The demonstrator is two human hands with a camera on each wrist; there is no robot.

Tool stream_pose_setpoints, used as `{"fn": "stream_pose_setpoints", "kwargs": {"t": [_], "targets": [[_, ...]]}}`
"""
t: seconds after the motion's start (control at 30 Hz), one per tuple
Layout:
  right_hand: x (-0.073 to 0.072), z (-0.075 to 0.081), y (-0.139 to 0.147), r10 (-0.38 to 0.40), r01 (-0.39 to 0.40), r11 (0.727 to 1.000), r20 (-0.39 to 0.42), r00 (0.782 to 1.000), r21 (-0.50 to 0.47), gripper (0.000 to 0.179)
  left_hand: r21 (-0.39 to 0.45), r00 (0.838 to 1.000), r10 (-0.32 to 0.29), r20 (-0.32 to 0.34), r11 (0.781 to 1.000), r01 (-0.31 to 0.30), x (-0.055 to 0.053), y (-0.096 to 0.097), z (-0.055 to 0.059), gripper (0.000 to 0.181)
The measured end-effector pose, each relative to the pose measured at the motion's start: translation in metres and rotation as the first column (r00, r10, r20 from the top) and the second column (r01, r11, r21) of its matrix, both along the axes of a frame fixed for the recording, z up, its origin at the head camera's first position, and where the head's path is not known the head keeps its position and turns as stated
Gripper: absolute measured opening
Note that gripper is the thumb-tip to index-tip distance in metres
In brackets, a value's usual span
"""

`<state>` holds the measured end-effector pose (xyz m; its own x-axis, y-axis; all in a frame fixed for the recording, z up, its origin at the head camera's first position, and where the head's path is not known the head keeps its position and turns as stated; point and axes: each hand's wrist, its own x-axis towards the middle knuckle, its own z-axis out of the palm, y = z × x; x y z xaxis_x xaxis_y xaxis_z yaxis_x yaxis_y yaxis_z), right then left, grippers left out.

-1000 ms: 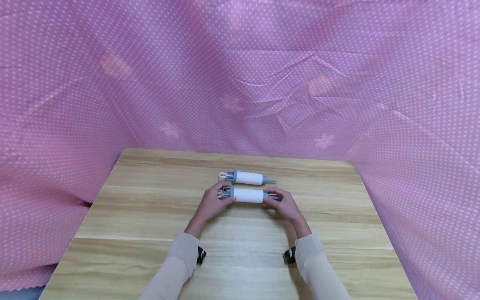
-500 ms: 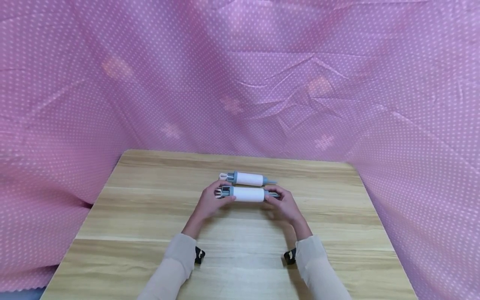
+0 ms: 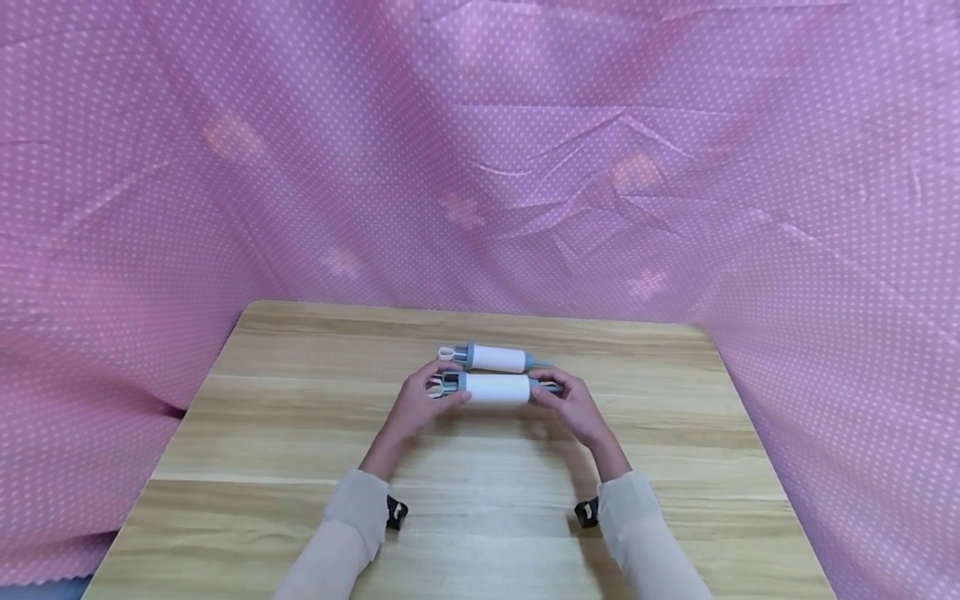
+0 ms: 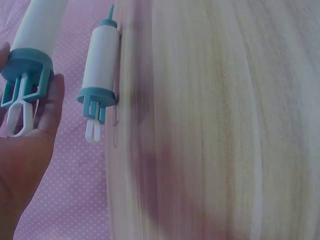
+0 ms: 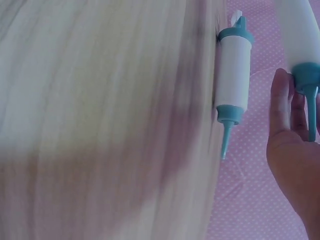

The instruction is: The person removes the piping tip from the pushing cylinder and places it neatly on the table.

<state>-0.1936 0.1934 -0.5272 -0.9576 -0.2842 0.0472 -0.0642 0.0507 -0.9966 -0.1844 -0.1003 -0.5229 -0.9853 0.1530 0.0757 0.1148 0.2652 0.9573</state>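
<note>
My two hands hold a large syringe (image 3: 498, 388) lengthwise between them, close over the table. It has a white barrel, teal end caps, a thin teal nozzle on the right and a white loop handle on the left. The left hand (image 3: 414, 406) grips the handle-end cap, thumb in front and fingers behind. At the nozzle end, the right hand (image 3: 579, 410) pinches the other cap. In the left wrist view the loop handle (image 4: 21, 119) hangs over the palm. A second, similar syringe (image 3: 498, 358) lies just behind, parallel to the held one and untouched.
The wooden table (image 3: 300, 433) has rounded far corners. A pink dotted cloth (image 3: 480, 167) hangs behind it and along both sides. Black wrist straps show below each sleeve. The second syringe lies near the table's far edge.
The held syringe has risen slightly, and its nozzle end has come up a little. Both hands keep their grip, with forearms shifted slightly outward. The rear syringe stays in place.
</note>
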Motion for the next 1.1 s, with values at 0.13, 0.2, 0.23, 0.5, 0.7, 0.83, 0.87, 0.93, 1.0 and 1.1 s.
{"fn": "stream_pose_setpoints", "kwargs": {"t": [0.13,0.2,0.23,0.5,0.7,0.83,0.87,0.93,1.0,1.1], "targets": [[0.001,0.004,0.001,0.023,-0.022,1.000,-0.019,1.000,0.021,0.031,0.019,1.000,-0.002,0.005,1.000,0.002,0.001,-0.001,0.003,0.052],[0.001,0.007,0.000,0.027,-0.026,0.999,-0.019,0.999,0.044,0.031,0.023,1.000,-0.008,0.004,1.000,0.008,0.001,-0.002,0.005,0.053],[0.002,0.009,0.000,0.030,-0.029,0.998,-0.018,0.999,0.052,0.031,0.022,1.000,-0.013,0.002,1.000,0.013,0.001,-0.003,0.006,0.053],[0.006,0.019,0.000,0.075,-0.072,0.996,-0.049,0.996,0.043,0.031,0.012,0.999,-0.030,-0.031,0.999,0.031,0.005,-0.008,0.013,0.047],[0.009,0.022,-0.002,0.080,-0.080,0.997,-0.041,0.996,0.009,0.031,0.049,0.998,-0.041,-0.042,0.998,0.043,0.006,-0.008,0.016,0.045],[0.010,0.025,-0.004,0.076,-0.077,0.997,-0.050,0.996,-0.007,0.030,0.064,0.996,-0.027,-0.084,0.997,0.032,0.008,-0.007,0.018,0.038],[0.010,0.026,-0.005,0.072,-0.072,0.997,-0.053,0.996,-0.008,0.029,0.067,0.996,-0.022,-0.092,0.997,0.029,0.008,-0.007,0.018,0.036],[0.011,0.028,-0.007,0.057,-0.057,0.998,-0.056,0.997,-0.002,0.028,0.068,0.994,-0.008,-0.109,0.998,0.016,0.009,-0.006,0.019,0.033],[0.012,0.029,-0.008,0.046,-0.046,0.999,-0.061,0.997,0.006,0.027,0.069,0.992,0.011,-0.122,0.998,-0.002,0.009,-0.006,0.018,0.030],[0.013,0.029,-0.009,0.045,-0.045,0.999,-0.066,0.997,0.014,0.029,0.071,0.991,0.033,-0.130,0.997,-0.024,0.009,-0.006,0.018,0.026]]}}
